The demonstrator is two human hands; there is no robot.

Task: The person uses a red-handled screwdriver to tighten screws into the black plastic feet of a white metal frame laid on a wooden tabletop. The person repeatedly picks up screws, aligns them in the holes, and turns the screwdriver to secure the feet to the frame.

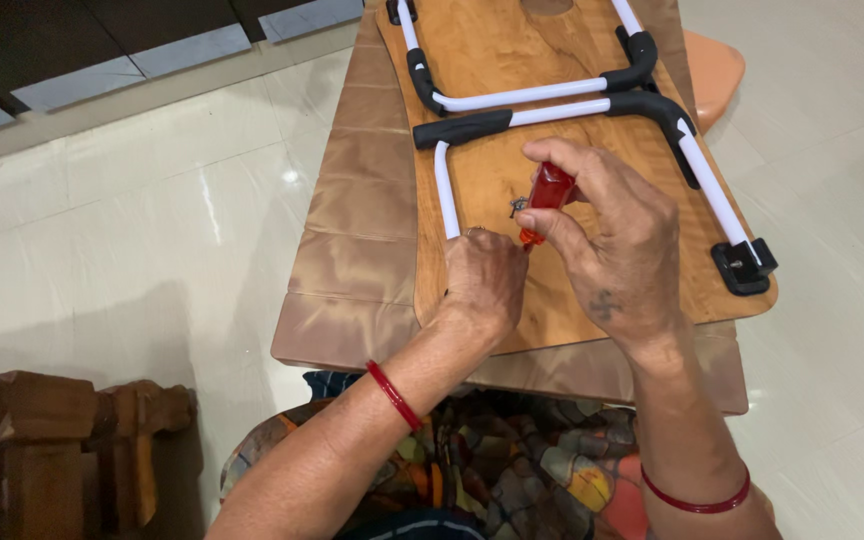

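While the right hand (617,240) is gripping a red-handled screwdriver (549,190), the left hand (484,285) is curled around its tip near a loose screw (519,206). One bracket (744,265) is looking attached already; this end of the white leg frame (444,185) isn't. Wooden board (512,50) is lying on a brown counter (352,250), glossy tile floor (132,220) all around.

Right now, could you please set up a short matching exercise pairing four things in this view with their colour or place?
Things:
1. screwdriver handle
2. wooden board
3. black bracket
4. left hand

Descriptions:
A. at the board's right edge, on a white tube's end
B. translucent red, held in the right hand
C. rests on the board's near part, below the screwdriver
D. lies on a brown table

Pairs: 1-B, 2-D, 3-A, 4-C
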